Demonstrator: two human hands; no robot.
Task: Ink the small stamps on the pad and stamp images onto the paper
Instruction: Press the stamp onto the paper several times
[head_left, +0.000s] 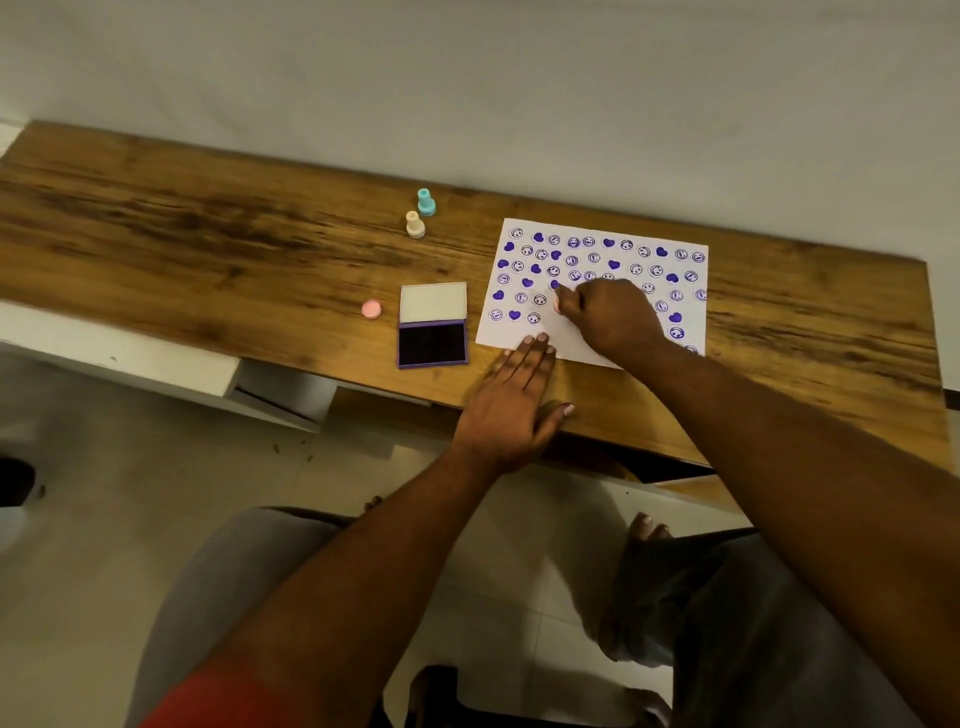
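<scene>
Your right hand (610, 314) rests on the sheet of paper (597, 291), its fingers curled around a small pink stamp (557, 305) that is pressed down against the page; only a sliver of the stamp shows at the fingertips, beside a purple heart print. Your left hand (511, 402) lies flat and empty, fingers spread, with its fingertips on the near-left edge of the paper and its palm on the wooden desk (208, 239).

The paper lies toward the right of the desk and is covered with rows of purple prints, smiling faces and solid hearts. The area under and just in front of your right hand is hidden, so you cannot tell what is printed there.

Just left of the paper sits the ink pad (432, 325), its lid swung open away from you: the dark purple inked surface faces up in the near half, the pale inside of the lid in the far half. A round pink cap (371, 309) lies on the desk just left of the pad. Farther back, near the wall, two more stamps stand upright close together: a cream stamp (415, 224) and, just behind it, a teal stamp (426, 202).
</scene>
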